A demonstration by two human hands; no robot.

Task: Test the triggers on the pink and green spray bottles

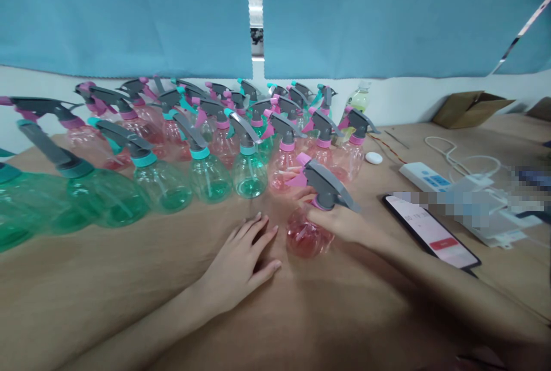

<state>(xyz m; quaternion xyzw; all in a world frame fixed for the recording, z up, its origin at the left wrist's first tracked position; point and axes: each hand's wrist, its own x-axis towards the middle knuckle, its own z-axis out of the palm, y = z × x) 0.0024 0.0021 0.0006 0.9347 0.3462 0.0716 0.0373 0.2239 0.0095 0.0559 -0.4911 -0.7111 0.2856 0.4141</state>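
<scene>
Right hand (333, 219): closed around the neck of the pink spray bottle (306, 239), at the front of the rows.
Left hand (241, 259): released, fingers spread on the surface (181, 313).
Green spray bottles (210, 178): mostly left of the pink one.
Phone (430, 230): right of the right hand, screen lit.

Spray bottle (306, 238) red (collar pink); curtain (172, 15) blue.
</scene>
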